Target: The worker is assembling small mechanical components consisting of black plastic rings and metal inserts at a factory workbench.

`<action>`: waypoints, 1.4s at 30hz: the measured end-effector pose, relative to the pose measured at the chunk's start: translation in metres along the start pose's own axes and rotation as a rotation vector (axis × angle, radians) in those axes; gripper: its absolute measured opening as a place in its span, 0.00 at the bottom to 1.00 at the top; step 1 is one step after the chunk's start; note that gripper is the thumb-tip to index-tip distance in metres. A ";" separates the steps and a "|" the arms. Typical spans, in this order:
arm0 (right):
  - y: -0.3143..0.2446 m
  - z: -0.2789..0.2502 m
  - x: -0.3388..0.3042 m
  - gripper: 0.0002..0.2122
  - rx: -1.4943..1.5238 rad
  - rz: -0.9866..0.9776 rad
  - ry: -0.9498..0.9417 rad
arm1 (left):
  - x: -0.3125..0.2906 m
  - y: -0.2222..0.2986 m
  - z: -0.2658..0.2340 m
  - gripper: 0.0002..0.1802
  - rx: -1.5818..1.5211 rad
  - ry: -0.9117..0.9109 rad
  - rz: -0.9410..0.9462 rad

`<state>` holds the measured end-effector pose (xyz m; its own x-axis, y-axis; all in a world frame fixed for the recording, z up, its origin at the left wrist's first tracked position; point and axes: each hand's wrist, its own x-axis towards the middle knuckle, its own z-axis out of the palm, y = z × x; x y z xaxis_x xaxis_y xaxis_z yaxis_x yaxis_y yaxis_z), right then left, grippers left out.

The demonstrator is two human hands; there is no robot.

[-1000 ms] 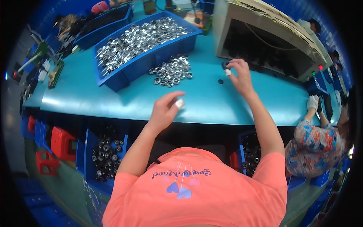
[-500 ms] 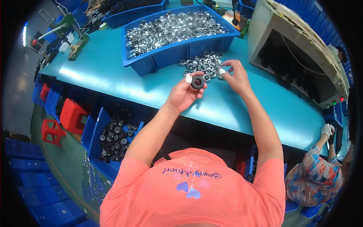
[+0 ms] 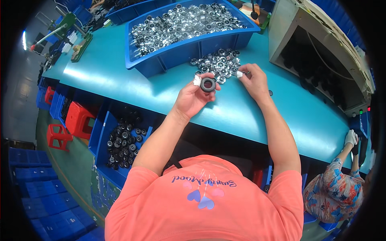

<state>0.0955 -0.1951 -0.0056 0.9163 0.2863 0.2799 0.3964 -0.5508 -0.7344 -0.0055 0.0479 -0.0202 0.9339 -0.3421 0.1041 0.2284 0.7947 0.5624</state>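
In my left hand [image 3: 192, 98] I hold a black ring like a small toy tyre [image 3: 208, 84], its opening turned up toward me. White wrapping covers a fingertip of that hand. To the right, my right hand [image 3: 255, 83] is closed in a pinch just off the table, with white wrapping on its thumb. A small dark bit shows between those fingers, too small to name. Just beyond both hands lies a loose pile of shiny silver wheel hubs [image 3: 221, 64] with dark centres.
Behind the pile stands a blue bin [image 3: 177, 56] full of similar hubs. A pale box-shaped machine [image 3: 277, 36] with a dark opening is at the right. Below the table's left edge, a blue crate [image 3: 105, 132] holds black wheels [image 3: 122, 142]. A gloved co-worker [image 3: 335, 188] sits at far right.
My right hand has drawn back slightly from the pile and its fingers have closed together. The left hand still holds the black ring. The whole view has shifted a little.
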 end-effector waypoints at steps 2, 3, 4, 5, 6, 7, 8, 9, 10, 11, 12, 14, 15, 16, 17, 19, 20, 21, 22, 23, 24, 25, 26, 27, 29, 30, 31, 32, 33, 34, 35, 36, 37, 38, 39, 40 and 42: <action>-0.001 -0.002 0.001 0.12 0.242 0.079 0.020 | 0.000 -0.003 -0.003 0.22 -0.003 0.027 0.076; 0.000 -0.002 0.003 0.13 0.380 0.084 -0.002 | 0.003 -0.004 -0.005 0.21 -0.005 0.033 0.117; 0.003 -0.002 0.004 0.13 0.518 0.088 -0.026 | 0.004 -0.005 -0.007 0.21 -0.031 0.028 0.134; 0.005 -0.003 0.003 0.14 0.656 0.092 -0.051 | 0.004 -0.008 -0.010 0.20 -0.057 0.022 0.152; -0.001 -0.003 0.004 0.15 0.702 0.105 -0.068 | 0.003 -0.006 -0.011 0.20 -0.079 0.018 0.176; -0.008 -0.002 0.001 0.16 0.748 0.118 -0.087 | 0.003 -0.003 -0.012 0.21 -0.098 0.059 0.171; -0.016 -0.001 0.000 0.16 0.794 0.131 -0.106 | 0.004 -0.001 -0.012 0.21 -0.102 0.091 0.158; -0.024 0.001 -0.002 0.18 0.831 0.161 -0.099 | 0.002 0.000 -0.011 0.22 -0.108 0.132 0.143; -0.032 0.001 0.000 0.18 0.818 0.146 -0.143 | 0.001 0.001 -0.009 0.23 -0.115 0.173 0.129; -0.042 0.000 0.003 0.18 0.805 0.131 -0.186 | 0.004 0.003 -0.008 0.23 -0.106 0.195 0.143; -0.049 -0.001 0.002 0.18 0.794 0.126 -0.228 | 0.004 0.002 -0.008 0.23 -0.106 0.197 0.150; -0.062 0.005 0.005 0.18 0.810 0.119 -0.296 | 0.003 0.003 -0.009 0.24 -0.105 0.201 0.164; -0.067 0.009 0.006 0.18 0.820 0.110 -0.302 | 0.004 0.003 -0.009 0.24 -0.098 0.188 0.157; -0.071 0.012 0.007 0.18 0.830 0.102 -0.307 | 0.005 0.003 -0.008 0.24 -0.091 0.175 0.150; -0.074 0.017 0.008 0.17 0.828 0.088 -0.287 | 0.005 0.003 -0.008 0.24 -0.083 0.161 0.143; -0.077 0.025 0.008 0.16 0.867 0.066 -0.230 | 0.006 0.006 -0.008 0.25 -0.059 0.163 0.152; -0.078 0.027 0.008 0.16 0.886 0.054 -0.202 | 0.009 0.007 -0.008 0.26 -0.046 0.175 0.162; -0.076 0.030 0.006 0.16 0.901 0.071 -0.194 | 0.009 0.008 -0.008 0.26 -0.032 0.192 0.168; -0.073 0.032 0.005 0.16 0.915 0.088 -0.186 | 0.010 0.010 -0.007 0.26 -0.018 0.204 0.171; -0.071 0.033 0.005 0.16 0.929 0.106 -0.178 | 0.010 0.012 -0.007 0.26 -0.004 0.215 0.174; -0.067 0.034 0.004 0.16 0.945 0.096 -0.181 | 0.011 0.014 -0.008 0.26 0.011 0.229 0.172; -0.064 0.035 0.003 0.16 0.960 0.087 -0.185 | 0.011 0.014 -0.010 0.26 0.015 0.235 0.175; -0.061 0.037 0.002 0.16 0.975 0.079 -0.188 | 0.012 0.015 -0.012 0.26 0.018 0.240 0.177; -0.059 0.038 0.000 0.16 0.975 0.073 -0.190 | 0.012 0.014 -0.014 0.26 0.017 0.244 0.180; -0.056 0.039 -0.004 0.16 0.974 0.063 -0.196 | 0.012 0.014 -0.017 0.26 0.024 0.249 0.187; -0.053 0.041 -0.004 0.16 0.974 0.050 -0.185 | 0.013 0.015 -0.017 0.26 0.029 0.244 0.193; -0.051 0.046 -0.005 0.16 0.973 0.038 -0.173 | 0.013 0.015 -0.016 0.25 0.022 0.220 0.189; -0.050 0.048 -0.006 0.16 0.972 0.025 -0.162 | 0.013 0.014 -0.017 0.25 0.033 0.215 0.190; -0.052 0.049 -0.007 0.16 0.969 0.015 -0.167 | 0.012 0.014 -0.019 0.25 0.046 0.211 0.193; -0.057 0.048 -0.009 0.16 0.965 0.005 -0.171 | 0.011 0.013 -0.019 0.25 0.060 0.207 0.196; -0.060 0.049 -0.011 0.16 0.962 -0.005 -0.175 | 0.009 0.013 -0.020 0.25 0.088 0.223 0.202; -0.062 0.050 -0.012 0.16 0.935 -0.032 -0.159 | 0.009 0.012 -0.017 0.25 0.114 0.235 0.207; -0.064 0.051 -0.013 0.16 0.907 -0.058 -0.143 | 0.009 0.012 -0.015 0.25 0.140 0.247 0.212; -0.064 0.052 -0.014 0.15 0.879 -0.083 -0.128 | 0.009 0.011 -0.012 0.25 0.177 0.226 0.215; -0.065 0.051 -0.013 0.15 0.807 -0.130 -0.119 | 0.009 0.010 -0.009 0.25 0.213 0.207 0.221; -0.066 0.050 -0.013 0.15 0.736 -0.175 -0.095 | 0.008 0.009 -0.006 0.26 0.249 0.188 0.226; -0.069 0.049 -0.013 0.15 0.592 -0.262 -0.048 | 0.008 0.009 0.001 0.23 0.277 0.226 0.219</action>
<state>0.0534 -0.1228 0.0113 0.7846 0.3946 0.4782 0.4961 0.0631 -0.8660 0.0039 0.0523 -0.0136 0.9960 -0.0373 0.0807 -0.0360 0.6609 0.7496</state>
